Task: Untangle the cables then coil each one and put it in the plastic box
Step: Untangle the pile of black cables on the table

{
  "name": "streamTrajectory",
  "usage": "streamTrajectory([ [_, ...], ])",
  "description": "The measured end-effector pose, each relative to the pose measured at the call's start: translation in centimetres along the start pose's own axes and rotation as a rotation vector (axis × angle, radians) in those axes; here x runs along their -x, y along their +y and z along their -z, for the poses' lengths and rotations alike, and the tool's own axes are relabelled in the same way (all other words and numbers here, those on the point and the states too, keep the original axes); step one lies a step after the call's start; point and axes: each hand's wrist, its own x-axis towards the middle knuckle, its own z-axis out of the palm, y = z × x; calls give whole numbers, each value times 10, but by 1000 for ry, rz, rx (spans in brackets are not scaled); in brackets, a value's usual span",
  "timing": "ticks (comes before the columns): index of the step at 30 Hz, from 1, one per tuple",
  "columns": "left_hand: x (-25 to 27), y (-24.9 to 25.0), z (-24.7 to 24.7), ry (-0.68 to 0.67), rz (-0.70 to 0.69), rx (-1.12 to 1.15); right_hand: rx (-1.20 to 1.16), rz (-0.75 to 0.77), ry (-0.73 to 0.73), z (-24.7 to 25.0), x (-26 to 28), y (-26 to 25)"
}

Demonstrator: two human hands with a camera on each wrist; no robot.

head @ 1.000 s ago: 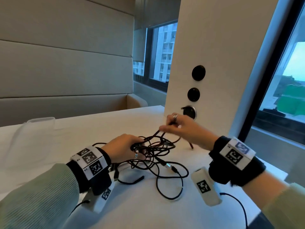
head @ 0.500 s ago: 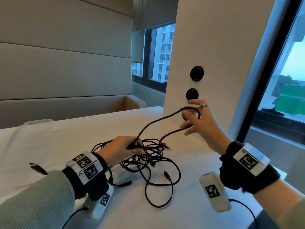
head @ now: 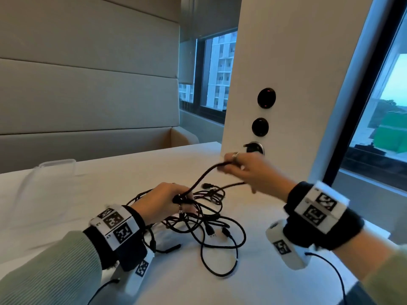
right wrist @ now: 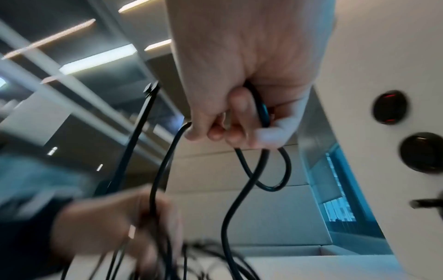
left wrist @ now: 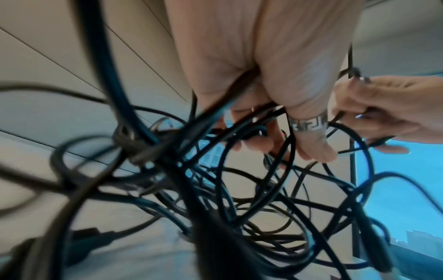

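A tangle of black cables (head: 204,223) lies on the white table (head: 110,194) in front of me. My left hand (head: 174,200) grips a bunch of strands at the top of the tangle (left wrist: 251,121). My right hand (head: 242,170) is raised to the right of it, above the table. Its fingers are curled round a loop of one black cable (right wrist: 263,117) that runs down to the left hand (right wrist: 115,227). The clear plastic box (head: 55,168) stands at the far left of the table, empty as far as I can see.
A white pillar (head: 286,84) with round black sockets (head: 266,97) rises just behind my right hand. A padded bench back (head: 88,95) lines the far side. Windows (head: 385,106) stand to the right. Loose cable plugs (head: 211,233) lie near the tangle's front.
The right hand, which had pulled a strand up towards the pillar, has come back down and left a little, still holding the cable. The left hand stays on the tangle.
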Motion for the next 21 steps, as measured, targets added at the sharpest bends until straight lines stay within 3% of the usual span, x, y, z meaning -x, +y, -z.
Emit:
streamTrajectory([
  [5,4,-19,9,13,48,28,-736,-318,413,56,13,28],
  [7,5,-24,12,16,42,54,-828,-373,490,74,23,39],
  [11,6,-28,17,7,37,12,-940,-454,575,79,38,58],
  [15,6,-27,20,-44,79,-63,-1087,-568,530,75,44,66],
  [19,8,-29,26,-61,164,-102,-1318,-574,498,83,49,70],
  [21,10,-34,29,-78,210,-92,-1398,-543,582,88,52,71],
])
